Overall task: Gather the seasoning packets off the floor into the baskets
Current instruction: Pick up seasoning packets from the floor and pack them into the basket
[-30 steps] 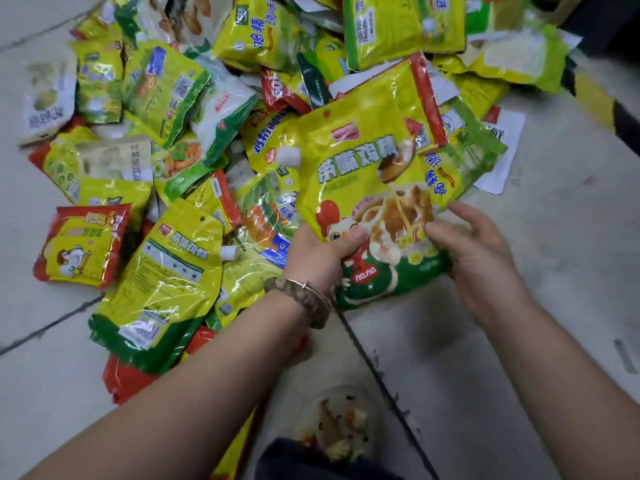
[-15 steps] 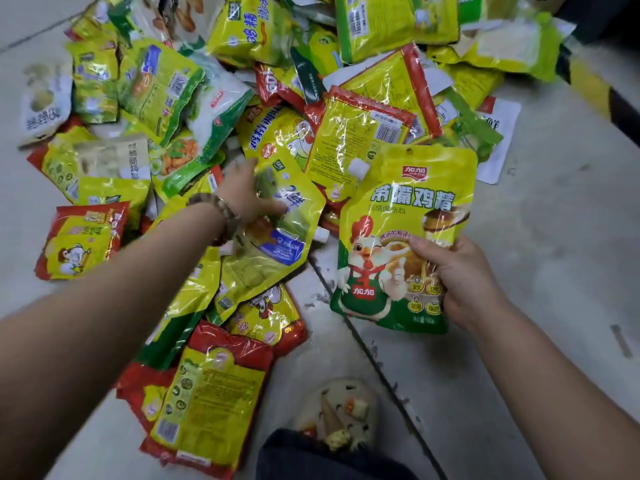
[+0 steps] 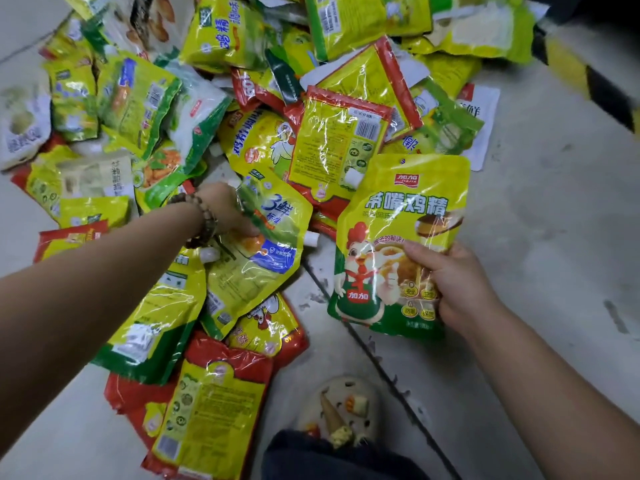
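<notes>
The right hand (image 3: 460, 289) pinches a yellow chicken pouch (image 3: 391, 237) at its lower right corner, thumb on the front and fingers behind, holding it upright just above the floor (image 3: 540, 220). To the left, the left hand (image 3: 225, 209) (a bead bracelet (image 3: 204, 223) on its wrist) grips a blue-patch packet (image 3: 273, 247) by its left edge, the fingers tucked under it. It lies on the near side of the packet pile (image 3: 221, 39).
</notes>
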Demonstrator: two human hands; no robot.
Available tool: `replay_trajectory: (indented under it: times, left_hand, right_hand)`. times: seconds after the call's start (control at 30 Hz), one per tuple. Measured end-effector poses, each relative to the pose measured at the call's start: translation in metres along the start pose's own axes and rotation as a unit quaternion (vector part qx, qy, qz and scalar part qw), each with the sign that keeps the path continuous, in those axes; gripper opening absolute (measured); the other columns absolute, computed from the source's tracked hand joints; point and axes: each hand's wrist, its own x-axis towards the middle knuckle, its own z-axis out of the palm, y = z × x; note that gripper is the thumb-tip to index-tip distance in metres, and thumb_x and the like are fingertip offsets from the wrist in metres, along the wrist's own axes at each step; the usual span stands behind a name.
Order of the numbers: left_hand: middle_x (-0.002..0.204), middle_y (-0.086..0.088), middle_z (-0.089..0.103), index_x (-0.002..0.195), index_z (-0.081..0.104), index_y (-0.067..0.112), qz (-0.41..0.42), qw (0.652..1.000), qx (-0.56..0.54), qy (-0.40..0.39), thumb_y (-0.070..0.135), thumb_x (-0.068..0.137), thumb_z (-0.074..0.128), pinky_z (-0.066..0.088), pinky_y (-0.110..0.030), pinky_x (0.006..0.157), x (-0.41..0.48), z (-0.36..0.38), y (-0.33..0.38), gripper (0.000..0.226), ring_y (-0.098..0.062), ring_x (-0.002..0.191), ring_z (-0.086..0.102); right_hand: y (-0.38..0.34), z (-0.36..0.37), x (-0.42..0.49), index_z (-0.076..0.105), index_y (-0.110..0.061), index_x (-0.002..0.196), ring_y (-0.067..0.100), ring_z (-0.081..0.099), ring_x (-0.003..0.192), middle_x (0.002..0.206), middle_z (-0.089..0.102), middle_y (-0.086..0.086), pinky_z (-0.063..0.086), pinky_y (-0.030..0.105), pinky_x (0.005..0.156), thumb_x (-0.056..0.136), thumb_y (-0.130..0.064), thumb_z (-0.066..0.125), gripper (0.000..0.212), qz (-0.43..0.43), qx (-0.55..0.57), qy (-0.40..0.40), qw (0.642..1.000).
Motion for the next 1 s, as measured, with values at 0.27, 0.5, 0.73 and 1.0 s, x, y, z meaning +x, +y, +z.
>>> replay_trajectory:
  times: [0.27, 0.5, 0.73, 1.0]
  left_hand:
    - [0.077, -0.008, 0.063, 0.084, 0.065, 0.006, 0.172, 0.965, -0.131, 0.147, 0.031, 0.072, 0.077, 0.043, -0.031, 0.067, -0.047, -0.035, 0.053, 0.031, -0.024, 0.075, 0.057]
    - [0.076, 0.0, 0.059, 0.095, 0.065, 0.009, 0.21, 0.9, -0.285, 0.255, 0.03, 0.076, 0.075, 0.029, -0.013, 0.044, -0.089, -0.076, 0.131, 0.03, -0.005, 0.066, 0.051]
    - [0.107, -0.018, 0.06, 0.111, 0.058, -0.003, 0.258, 0.874, -0.322, 0.255, 0.027, 0.082, 0.069, 0.029, -0.021, 0.061, -0.168, -0.122, 0.217, 0.043, -0.033, 0.108, 0.055]
    - [0.082, 0.004, 0.058, 0.093, 0.064, 0.019, 0.368, 0.821, -0.364, 0.241, 0.036, 0.077, 0.073, 0.032, -0.015, 0.058, -0.259, -0.176, 0.313, 0.025, -0.008, 0.068, 0.051]
  right_hand:
    - [-0.029, -0.025, -0.014, 0.064, -0.012, 0.103, 0.024, 0.072, 0.079, 0.089, 0.075, 0.007, 0.059, 0.04, 0.07, 0.068, -0.013, 0.066, 0.035, -0.058, 0.057, -0.01, 0.997]
    - [-0.08, -0.064, -0.043, 0.062, -0.011, 0.106, 0.019, 0.072, 0.077, 0.085, 0.075, 0.003, 0.058, 0.033, 0.062, 0.069, -0.013, 0.064, 0.037, -0.165, 0.094, 0.059, 0.98]
    - [-0.147, -0.095, -0.1, 0.061, -0.014, 0.095, 0.017, 0.071, 0.071, 0.08, 0.074, 0.001, 0.059, 0.034, 0.068, 0.085, 0.003, 0.056, 0.021, -0.25, 0.04, 0.136, 0.958]
    - [-0.268, -0.154, -0.212, 0.058, -0.022, 0.086, 0.003, 0.064, 0.06, 0.067, 0.067, -0.011, 0.049, 0.02, 0.055, 0.089, 0.001, 0.058, 0.023, -0.376, -0.083, 0.23, 0.894]
